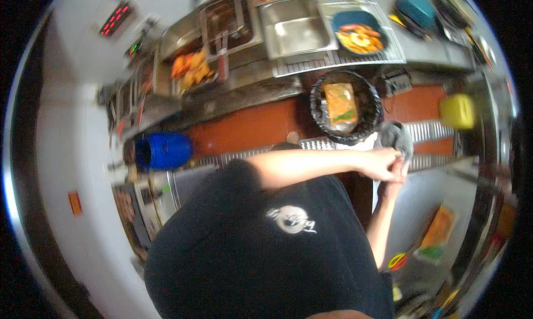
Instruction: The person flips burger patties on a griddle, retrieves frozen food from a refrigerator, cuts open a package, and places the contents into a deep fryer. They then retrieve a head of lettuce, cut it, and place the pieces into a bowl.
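My hands meet at the right, in front of my body. My left hand [379, 164] reaches across with its fingers bent in against my right hand [392, 184]. A bunched grey cloth [397, 139] shows just beyond the fingers and touches both hands. The fingers look closed on its lower end, but the overlap and blur hide part of the grip. Close by on the far side stands a round bin with a black liner [318, 114]. In it lies a clear and orange plastic package with a green patch [340, 103].
A steel counter [244, 99] runs along the far side, with metal pans [297, 30] and a dark bowl of fried food [361, 39]. A blue drum [169, 151] stands left, a yellow container [457, 111] right. Red-handled scissors [397, 261] and another package [437, 230] lie on the right-hand steel surface.
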The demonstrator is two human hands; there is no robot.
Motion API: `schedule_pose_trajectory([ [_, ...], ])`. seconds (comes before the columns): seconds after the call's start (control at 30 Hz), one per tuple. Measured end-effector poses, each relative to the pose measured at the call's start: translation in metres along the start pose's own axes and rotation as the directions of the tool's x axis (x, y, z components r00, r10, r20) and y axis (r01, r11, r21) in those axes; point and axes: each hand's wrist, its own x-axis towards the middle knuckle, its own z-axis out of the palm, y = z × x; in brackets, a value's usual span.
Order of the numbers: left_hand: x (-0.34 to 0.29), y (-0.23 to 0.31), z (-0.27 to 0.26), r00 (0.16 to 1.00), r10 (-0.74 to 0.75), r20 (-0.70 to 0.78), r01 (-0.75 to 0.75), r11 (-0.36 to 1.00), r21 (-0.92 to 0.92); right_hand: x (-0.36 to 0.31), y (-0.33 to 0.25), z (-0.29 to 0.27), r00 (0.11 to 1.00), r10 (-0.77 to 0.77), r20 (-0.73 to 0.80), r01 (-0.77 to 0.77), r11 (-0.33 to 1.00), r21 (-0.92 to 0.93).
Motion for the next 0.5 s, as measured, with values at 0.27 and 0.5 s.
schedule_pose_trajectory([
  [0.27, -0.061, -0.060, 0.029, 0.998, 0.004, 0.055, -0.012, 0.989, 0.149, -0.033, 0.003, -0.105, 0.926, -0.345, -0.156, 0.055, 0.529, -0.847],
  [0.5, -0.232, -0.127, -0.056, 0.848, -0.370, -0.380, 0.368, 0.926, -0.081, -0.079, 0.066, -0.205, 0.951, -0.238, -0.198, -0.278, -0.374, -0.885],
])
